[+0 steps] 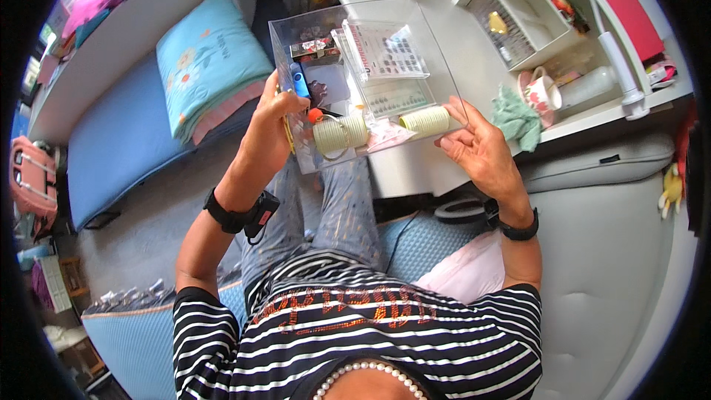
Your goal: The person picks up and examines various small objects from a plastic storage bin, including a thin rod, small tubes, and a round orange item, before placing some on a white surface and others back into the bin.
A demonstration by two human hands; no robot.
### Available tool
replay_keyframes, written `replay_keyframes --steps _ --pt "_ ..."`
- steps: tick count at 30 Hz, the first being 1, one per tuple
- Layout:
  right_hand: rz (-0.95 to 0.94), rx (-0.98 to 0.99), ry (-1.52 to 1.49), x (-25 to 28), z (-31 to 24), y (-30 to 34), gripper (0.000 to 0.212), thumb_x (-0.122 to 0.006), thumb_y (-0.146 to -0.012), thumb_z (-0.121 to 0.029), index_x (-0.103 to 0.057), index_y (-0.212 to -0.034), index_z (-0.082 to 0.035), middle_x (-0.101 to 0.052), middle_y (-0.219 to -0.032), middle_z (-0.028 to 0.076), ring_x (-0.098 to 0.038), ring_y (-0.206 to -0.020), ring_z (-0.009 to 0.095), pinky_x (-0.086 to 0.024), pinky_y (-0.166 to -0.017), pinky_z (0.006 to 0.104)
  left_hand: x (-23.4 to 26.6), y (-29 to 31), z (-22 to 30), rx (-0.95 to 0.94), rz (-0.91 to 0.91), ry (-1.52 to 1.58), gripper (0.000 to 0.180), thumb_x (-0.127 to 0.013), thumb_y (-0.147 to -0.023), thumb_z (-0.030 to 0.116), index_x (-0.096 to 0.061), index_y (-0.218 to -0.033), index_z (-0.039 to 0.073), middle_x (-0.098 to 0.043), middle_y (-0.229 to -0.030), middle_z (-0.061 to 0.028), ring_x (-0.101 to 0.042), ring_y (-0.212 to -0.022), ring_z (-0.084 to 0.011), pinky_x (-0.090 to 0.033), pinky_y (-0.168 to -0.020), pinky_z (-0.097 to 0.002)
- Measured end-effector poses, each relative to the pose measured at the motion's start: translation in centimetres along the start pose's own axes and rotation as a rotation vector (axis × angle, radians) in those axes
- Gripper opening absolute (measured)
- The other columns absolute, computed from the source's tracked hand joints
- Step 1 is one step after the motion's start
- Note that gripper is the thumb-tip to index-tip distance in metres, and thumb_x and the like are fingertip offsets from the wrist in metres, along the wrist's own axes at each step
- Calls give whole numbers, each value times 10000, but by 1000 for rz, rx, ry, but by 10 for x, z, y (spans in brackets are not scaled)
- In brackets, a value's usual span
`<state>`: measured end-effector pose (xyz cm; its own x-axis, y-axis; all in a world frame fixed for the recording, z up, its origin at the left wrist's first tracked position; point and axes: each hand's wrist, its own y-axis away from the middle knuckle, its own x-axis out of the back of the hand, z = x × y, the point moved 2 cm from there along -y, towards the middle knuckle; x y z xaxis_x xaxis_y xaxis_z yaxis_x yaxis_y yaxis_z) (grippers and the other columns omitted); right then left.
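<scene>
A clear plastic box (pixel 438 52) is held up over my knees, tilted so its contents show. My left hand (pixel 268 122) grips its left side, the thumb on the wall. My right hand (pixel 481 144) closes on the lower right corner. Inside lie two pale green ridged cylinders, one on the left (pixel 341 135) and one on the right (pixel 425 121). A flat clear case (pixel 385 48) with rows of small dark pieces rests above them. Near my left thumb are a small blue item (pixel 299 80), an orange-red ball (pixel 315 115) and a dark floral-patterned packet (pixel 314 48).
Beyond the box stands a white desk (pixel 452 37) with open shelving. A patterned mug (pixel 543 92), a green cloth (pixel 518 118) and a white lamp arm (pixel 621 67) are on its right. A light-blue pillow (pixel 211 67) lies on a blue bench (pixel 133 133) to the left.
</scene>
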<state>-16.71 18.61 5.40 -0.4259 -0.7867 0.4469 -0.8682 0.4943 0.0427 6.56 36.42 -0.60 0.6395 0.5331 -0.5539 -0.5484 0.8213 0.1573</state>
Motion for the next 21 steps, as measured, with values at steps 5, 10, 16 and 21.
replay_keyframes --steps 5,10,16,21 --pt "-79 -13 129 -48 -22 36 634 -681 -786 -11 -388 -1343 65 -579 -1231 144 -612 -852 143 -501 -751 261 40 77 -2 -51 53 8 635 -521 -685 105 -388 -1305 86 -553 -1001 -48 -554 -900 -163 -468 -755 -312" --pt "-219 73 388 -74 -29 52 486 -690 -690 47 -578 -1162 26 -666 -997 108 -622 -744 161 -513 -692 265 82 126 -25 -62 109 -26 716 -546 -647 71 -371 -1341 63 -563 -1032 -68 -564 -864 -158 -469 -790 -289" --pt "-217 350 481 -121 -33 34 551 -715 -699 -56 -520 -1207 34 -594 -1125 196 -597 -966 305 -480 -858 354 117 148 -84 22 124 -40 935 -608 -658 42 -150 -1472 83 -567 -934 -80 -575 -773 -147 -477 -687 -287" --pt "-348 533 859 -146 31 23 823 -742 -688 -115 -305 -1362 65 -366 -1363 283 -323 -1303 404 -276 -1101 409 103 151 -102 80 58 -69 976 -629 -654 77 -111 -1482 69 -523 -1005 -111 -573 -813 -157 -488 -722 -304"
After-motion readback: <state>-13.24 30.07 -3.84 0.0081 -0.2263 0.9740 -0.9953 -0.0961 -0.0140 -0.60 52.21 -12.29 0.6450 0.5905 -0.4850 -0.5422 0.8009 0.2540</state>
